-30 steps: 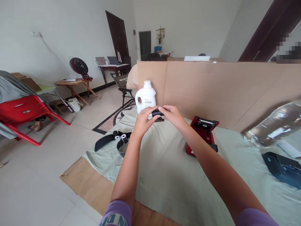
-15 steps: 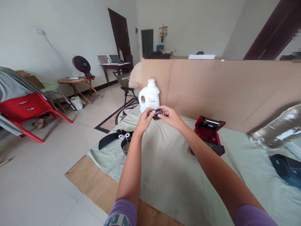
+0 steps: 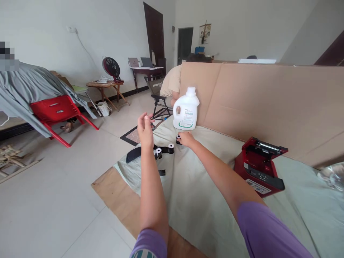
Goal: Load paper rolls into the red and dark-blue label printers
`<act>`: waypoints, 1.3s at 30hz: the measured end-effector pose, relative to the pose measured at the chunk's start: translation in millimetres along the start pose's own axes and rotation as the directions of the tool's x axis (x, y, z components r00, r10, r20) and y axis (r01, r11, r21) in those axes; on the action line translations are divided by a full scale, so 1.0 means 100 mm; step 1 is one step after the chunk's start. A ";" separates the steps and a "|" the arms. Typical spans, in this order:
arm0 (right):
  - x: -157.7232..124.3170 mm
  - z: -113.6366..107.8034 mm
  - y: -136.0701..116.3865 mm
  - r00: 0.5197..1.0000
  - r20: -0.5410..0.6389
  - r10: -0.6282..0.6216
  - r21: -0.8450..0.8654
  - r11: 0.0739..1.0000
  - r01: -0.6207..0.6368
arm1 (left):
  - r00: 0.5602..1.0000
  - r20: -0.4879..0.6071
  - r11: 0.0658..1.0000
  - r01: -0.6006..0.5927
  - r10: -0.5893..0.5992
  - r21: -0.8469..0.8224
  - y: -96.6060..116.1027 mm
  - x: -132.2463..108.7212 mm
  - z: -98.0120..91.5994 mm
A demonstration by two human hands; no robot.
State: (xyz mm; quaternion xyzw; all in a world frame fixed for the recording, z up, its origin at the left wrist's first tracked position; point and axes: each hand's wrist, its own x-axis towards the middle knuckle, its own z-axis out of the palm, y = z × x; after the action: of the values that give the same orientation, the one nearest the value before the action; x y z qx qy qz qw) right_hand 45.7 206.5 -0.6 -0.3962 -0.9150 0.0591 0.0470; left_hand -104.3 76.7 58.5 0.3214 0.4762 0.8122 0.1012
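My right hand is closed around a small black roll with a white core, down at the pale green cloth in front of a white jug. Raised to the left, my left hand is empty, its fingers loosely apart. Two more black rolls with white cores, a nearer roll and a farther roll, stand between my hands. A dark flat piece lies partly behind my left forearm, and a short black strip shows beside that forearm.
A red machine with its lid raised stands on the cloth at the right. Behind it runs a tall cardboard panel. One person sits beyond the jug; another in grey is by a red chair.
My left hand has let go of the black roll and lifted away to the left. My right hand has brought a roll down to the cloth. The view has turned left.
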 end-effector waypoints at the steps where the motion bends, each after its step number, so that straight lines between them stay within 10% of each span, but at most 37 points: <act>1: 0.01 0.05 -0.01 1.000 0.007 0.020 -0.007 1.000 -0.020 | 1.000 -0.005 1.000 0.015 -0.015 -0.012 0.00 0.00 0.01; 8: -0.14 -0.03 -0.08 0.993 -0.086 0.082 -0.019 0.996 -0.084 | 0.973 -0.161 0.977 0.137 -0.164 -0.166 0.23 0.06 -0.12; 13: -0.43 -0.10 -0.39 0.965 -0.241 -0.104 0.113 0.984 0.135 | 0.966 -0.258 0.984 -0.029 -0.018 -0.176 0.62 0.06 -0.37; 21: -0.58 0.02 -0.91 0.934 -0.109 -0.339 0.050 0.937 0.346 | 0.959 -0.282 0.985 -0.078 0.032 -0.154 0.80 -0.02 -0.47; 25: -0.59 0.05 -0.93 0.938 -0.123 -0.324 0.045 0.943 0.331 | 0.967 -0.219 0.990 -0.114 0.130 0.083 0.57 0.16 -0.54; 28: -0.71 0.01 -0.81 0.932 -0.234 -0.275 0.108 0.946 0.306 | 0.996 0.086 0.834 -0.067 0.024 0.548 0.19 0.30 -0.65; 30: -0.87 -0.02 -0.68 0.926 -0.305 -0.224 0.158 0.947 0.281 | 0.893 0.349 0.584 -0.127 -0.284 0.802 -0.09 0.31 -0.75; 33: -1.17 -0.04 -0.42 0.911 -0.376 -0.168 0.235 0.934 0.269 | 0.753 0.439 0.462 -0.203 -0.490 0.864 -0.40 0.23 -0.91; 39: -1.84 -0.02 0.03 0.905 -0.417 -0.081 0.317 0.921 0.228 | 0.717 0.430 0.443 -0.187 -0.549 0.877 -0.59 0.14 -1.08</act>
State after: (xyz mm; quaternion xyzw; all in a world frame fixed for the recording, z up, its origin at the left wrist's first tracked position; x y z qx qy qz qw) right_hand 173.3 74.6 -6.4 -0.3094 -0.8893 0.1395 0.3067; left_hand -190.1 37.9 -22.2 0.5342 0.7865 0.2537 0.1781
